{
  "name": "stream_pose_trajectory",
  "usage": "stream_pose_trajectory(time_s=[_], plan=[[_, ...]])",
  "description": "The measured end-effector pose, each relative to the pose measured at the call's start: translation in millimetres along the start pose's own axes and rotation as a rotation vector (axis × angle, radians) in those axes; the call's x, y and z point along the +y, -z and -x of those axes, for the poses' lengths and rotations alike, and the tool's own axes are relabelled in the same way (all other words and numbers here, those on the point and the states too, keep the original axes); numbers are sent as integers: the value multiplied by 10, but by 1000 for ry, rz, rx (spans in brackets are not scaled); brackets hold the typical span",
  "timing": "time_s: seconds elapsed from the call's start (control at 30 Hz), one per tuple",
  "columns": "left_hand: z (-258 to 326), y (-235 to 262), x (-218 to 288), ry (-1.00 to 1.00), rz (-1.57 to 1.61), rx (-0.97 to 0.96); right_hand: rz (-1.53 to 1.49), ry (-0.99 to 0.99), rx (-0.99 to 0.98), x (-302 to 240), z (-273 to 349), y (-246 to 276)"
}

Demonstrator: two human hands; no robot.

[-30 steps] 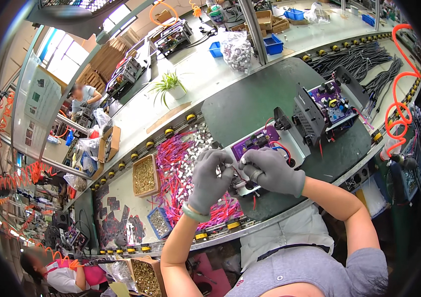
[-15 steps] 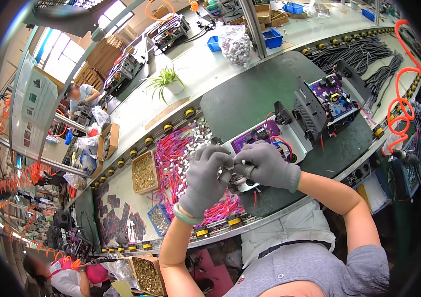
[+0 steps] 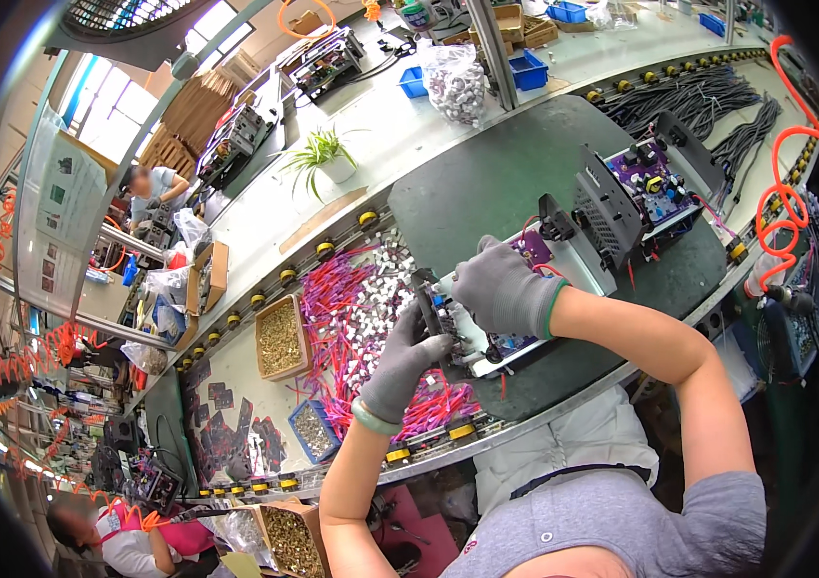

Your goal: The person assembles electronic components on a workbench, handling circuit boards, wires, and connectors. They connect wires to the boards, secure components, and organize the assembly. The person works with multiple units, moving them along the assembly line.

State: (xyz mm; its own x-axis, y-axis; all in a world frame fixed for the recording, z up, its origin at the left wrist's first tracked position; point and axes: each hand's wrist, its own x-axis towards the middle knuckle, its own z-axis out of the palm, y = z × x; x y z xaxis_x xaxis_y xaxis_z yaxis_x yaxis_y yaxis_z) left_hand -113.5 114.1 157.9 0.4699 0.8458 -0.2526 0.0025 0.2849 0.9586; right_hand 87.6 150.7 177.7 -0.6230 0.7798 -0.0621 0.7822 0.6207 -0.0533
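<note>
An open metal chassis (image 3: 578, 270) with a purple circuit board (image 3: 533, 249) lies on the dark green mat in front of me. My left hand (image 3: 403, 361), in a grey glove, grips the black end panel (image 3: 426, 306) at the chassis's left end, thumb on the near side. Over the board is my right hand (image 3: 508, 289), also gloved, its fingers curled downward and closed. Whatever its fingertips hold is hidden behind the glove. Red wires rise from the board. To the left, a heap of red and purple wires with white connectors (image 3: 371, 308) lies next to my left hand.
A second chassis with black grille (image 3: 605, 207) stands to the right. Black cables (image 3: 689, 101) lie beyond it. A box of brass-coloured parts (image 3: 280, 337) and a blue tray (image 3: 314, 429) sit left. An orange coiled hose (image 3: 780, 207) hangs right. Two people work at far left.
My hands were close together over the chassis's left end. The right hand has moved up and right over the board; the left has lowered onto the end panel, which now shows.
</note>
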Motion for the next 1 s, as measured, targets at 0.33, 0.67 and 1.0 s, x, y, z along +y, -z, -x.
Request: stream_pose_trajectory(time_s=[0.33,0.67,1.0], plan=[[-4,-22,-1,7,0,35,-147,84,236,106,9,-275],[18,-195,71,-12,-90,132,-11,64,85,-24,-66,-159],[-23,-110,-33,-45,-82,147,-38,19,52,-45,-121,-237]])
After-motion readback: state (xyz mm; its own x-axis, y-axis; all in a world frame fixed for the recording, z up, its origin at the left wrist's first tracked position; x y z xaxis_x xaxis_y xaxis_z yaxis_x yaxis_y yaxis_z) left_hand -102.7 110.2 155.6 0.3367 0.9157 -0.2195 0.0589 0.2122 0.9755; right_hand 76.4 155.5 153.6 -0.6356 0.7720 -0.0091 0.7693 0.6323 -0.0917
